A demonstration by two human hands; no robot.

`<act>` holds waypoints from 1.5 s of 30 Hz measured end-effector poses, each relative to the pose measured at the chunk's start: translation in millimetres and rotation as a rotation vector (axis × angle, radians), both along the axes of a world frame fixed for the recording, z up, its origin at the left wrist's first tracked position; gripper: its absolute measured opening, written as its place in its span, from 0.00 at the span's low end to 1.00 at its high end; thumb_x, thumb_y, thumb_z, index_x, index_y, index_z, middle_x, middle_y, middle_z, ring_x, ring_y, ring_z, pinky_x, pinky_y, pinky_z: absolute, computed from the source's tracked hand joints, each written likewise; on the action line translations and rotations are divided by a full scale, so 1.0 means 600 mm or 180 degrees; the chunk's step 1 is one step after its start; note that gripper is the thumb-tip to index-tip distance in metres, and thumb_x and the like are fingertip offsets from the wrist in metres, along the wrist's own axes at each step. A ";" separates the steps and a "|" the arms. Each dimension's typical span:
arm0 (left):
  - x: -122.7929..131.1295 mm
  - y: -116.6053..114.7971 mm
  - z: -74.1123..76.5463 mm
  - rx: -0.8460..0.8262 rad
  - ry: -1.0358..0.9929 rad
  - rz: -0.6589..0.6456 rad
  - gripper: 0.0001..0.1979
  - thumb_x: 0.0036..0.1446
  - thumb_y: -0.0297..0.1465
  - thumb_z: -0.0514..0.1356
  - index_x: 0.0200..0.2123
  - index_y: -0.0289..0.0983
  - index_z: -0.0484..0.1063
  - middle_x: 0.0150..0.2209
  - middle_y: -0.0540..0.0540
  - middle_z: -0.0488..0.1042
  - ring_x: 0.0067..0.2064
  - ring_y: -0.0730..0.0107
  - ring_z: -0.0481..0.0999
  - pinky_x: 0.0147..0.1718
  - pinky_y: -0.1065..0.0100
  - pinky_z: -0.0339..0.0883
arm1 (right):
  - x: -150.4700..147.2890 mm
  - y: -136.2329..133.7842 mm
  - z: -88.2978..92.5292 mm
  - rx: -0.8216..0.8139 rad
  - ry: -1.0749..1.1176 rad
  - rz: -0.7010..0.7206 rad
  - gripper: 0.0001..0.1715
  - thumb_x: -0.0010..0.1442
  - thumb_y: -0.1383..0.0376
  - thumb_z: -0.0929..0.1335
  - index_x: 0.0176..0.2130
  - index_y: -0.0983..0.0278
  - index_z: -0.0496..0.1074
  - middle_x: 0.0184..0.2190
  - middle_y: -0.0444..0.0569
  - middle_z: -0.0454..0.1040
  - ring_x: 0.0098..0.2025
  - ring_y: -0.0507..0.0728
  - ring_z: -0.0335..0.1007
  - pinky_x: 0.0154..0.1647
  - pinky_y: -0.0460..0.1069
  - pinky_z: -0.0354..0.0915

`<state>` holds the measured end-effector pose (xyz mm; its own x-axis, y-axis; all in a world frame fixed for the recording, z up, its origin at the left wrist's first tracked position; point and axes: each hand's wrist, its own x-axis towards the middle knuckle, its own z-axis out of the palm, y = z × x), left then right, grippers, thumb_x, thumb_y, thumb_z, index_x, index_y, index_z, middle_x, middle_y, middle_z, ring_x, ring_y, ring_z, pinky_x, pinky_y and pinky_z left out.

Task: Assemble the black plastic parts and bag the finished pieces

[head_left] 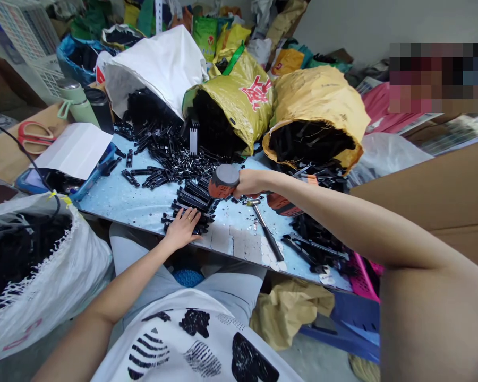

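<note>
My right hand (250,183) is wrapped round the grip of an orange and black cordless drill (224,181), which is held over the row of black plastic parts; its tip is hidden. Resting flat with spread fingers, my left hand (183,228) presses on the near end of that row of long black plastic parts (195,195) lined up on the light-blue tabletop (139,204). Just right of the row lies a hammer (267,231) with a black handle. Behind it are loose small screws (195,164) and a heap of short black parts (159,146).
White (159,63), olive (239,101) and yellow (318,101) sacks of black parts stand along the back. At left are scissors (35,137), a green flask (77,103) and a blue tray (90,183). More black parts (318,249) lie at right. Another person, blurred out, is at upper right.
</note>
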<state>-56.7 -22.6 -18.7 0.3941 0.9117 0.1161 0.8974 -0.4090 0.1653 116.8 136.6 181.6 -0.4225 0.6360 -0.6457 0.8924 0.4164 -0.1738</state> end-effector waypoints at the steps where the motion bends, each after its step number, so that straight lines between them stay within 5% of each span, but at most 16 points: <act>1: 0.000 0.000 -0.001 -0.0007 -0.0007 0.0005 0.39 0.57 0.52 0.52 0.63 0.31 0.54 0.63 0.36 0.54 0.65 0.52 0.50 0.63 0.52 0.40 | -0.001 -0.006 0.000 0.0002 -0.0033 0.0031 0.13 0.40 0.65 0.72 0.30 0.63 0.72 0.20 0.43 0.68 0.22 0.51 0.63 0.21 0.45 0.56; 8: -0.001 0.003 -0.010 -0.0003 -0.0043 -0.0014 0.39 0.56 0.51 0.53 0.63 0.31 0.53 0.63 0.35 0.54 0.65 0.50 0.49 0.62 0.50 0.38 | -0.012 -0.025 -0.022 -0.0011 -0.0284 0.0031 0.11 0.42 0.64 0.70 0.29 0.67 0.71 0.20 0.45 0.68 0.20 0.50 0.62 0.21 0.46 0.56; 15: -0.001 0.002 -0.007 0.0028 -0.0025 0.0002 0.37 0.56 0.51 0.53 0.62 0.34 0.54 0.63 0.36 0.55 0.65 0.52 0.51 0.63 0.51 0.39 | -0.010 -0.064 0.002 -0.0015 -0.0300 0.0141 0.10 0.41 0.64 0.69 0.29 0.64 0.73 0.21 0.45 0.69 0.22 0.53 0.66 0.21 0.46 0.59; 22: 0.002 -0.001 -0.003 0.0040 -0.0075 -0.0016 0.36 0.56 0.50 0.55 0.61 0.34 0.55 0.63 0.36 0.56 0.65 0.51 0.51 0.62 0.50 0.40 | -0.009 -0.080 -0.019 -0.0083 -0.0279 0.0232 0.11 0.41 0.65 0.68 0.30 0.64 0.72 0.22 0.45 0.69 0.24 0.52 0.66 0.21 0.45 0.59; 26: 0.002 -0.003 -0.001 0.0099 -0.0127 0.0028 0.36 0.55 0.48 0.57 0.60 0.31 0.58 0.62 0.33 0.57 0.64 0.49 0.52 0.62 0.49 0.42 | -0.009 -0.101 0.000 0.0131 -0.0284 0.0369 0.12 0.41 0.62 0.70 0.30 0.65 0.73 0.21 0.46 0.70 0.25 0.53 0.67 0.22 0.45 0.59; 30: 0.001 -0.006 -0.003 0.0128 -0.0238 -0.0017 0.33 0.53 0.46 0.60 0.57 0.32 0.63 0.59 0.31 0.62 0.64 0.46 0.53 0.61 0.46 0.42 | -0.023 -0.128 0.016 -0.0225 -0.0285 0.0231 0.15 0.42 0.62 0.69 0.33 0.65 0.75 0.22 0.47 0.71 0.23 0.53 0.68 0.22 0.46 0.60; 35: 0.002 -0.007 -0.003 0.0120 -0.0197 -0.0030 0.31 0.51 0.45 0.62 0.55 0.33 0.66 0.56 0.32 0.66 0.63 0.44 0.55 0.61 0.44 0.44 | -0.032 -0.137 0.000 -0.0213 -0.0302 0.0291 0.15 0.40 0.64 0.70 0.33 0.64 0.75 0.24 0.46 0.73 0.25 0.54 0.69 0.23 0.46 0.61; 45: 0.001 -0.001 -0.005 0.0303 0.0029 0.0000 0.35 0.56 0.47 0.55 0.61 0.32 0.57 0.62 0.32 0.57 0.64 0.48 0.52 0.60 0.47 0.44 | 0.050 -0.151 -0.012 -0.0416 0.0300 -0.0307 0.20 0.42 0.60 0.72 0.36 0.66 0.74 0.24 0.46 0.72 0.24 0.52 0.68 0.22 0.44 0.63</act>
<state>-56.0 -23.0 -21.8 0.3957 0.8966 0.1987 0.8987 -0.4226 0.1173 146.7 45.7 174.6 -0.4262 0.5898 -0.6859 0.9043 0.2980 -0.3056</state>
